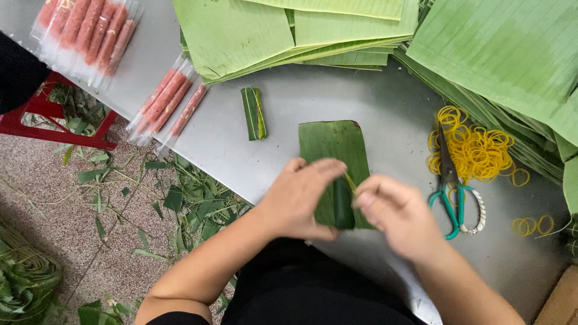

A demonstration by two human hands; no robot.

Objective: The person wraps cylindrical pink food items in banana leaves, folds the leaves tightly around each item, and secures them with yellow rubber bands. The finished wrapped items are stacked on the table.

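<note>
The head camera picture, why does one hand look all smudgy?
In the head view the right hand is motion-blurred, while the left hand and the banana leaf look sharper; the metal table shows soft pale glare and only faint shadows.

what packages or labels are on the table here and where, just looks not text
Clear plastic packs of pink sausage sticks: far left corner of the metal table, flat, overlapping.
Second clear packs of pink sticks: left table edge, fanned out.
Small leaf-wrapped bundle: table middle, green, tied with a yellow band.
No signs or screens.
</note>
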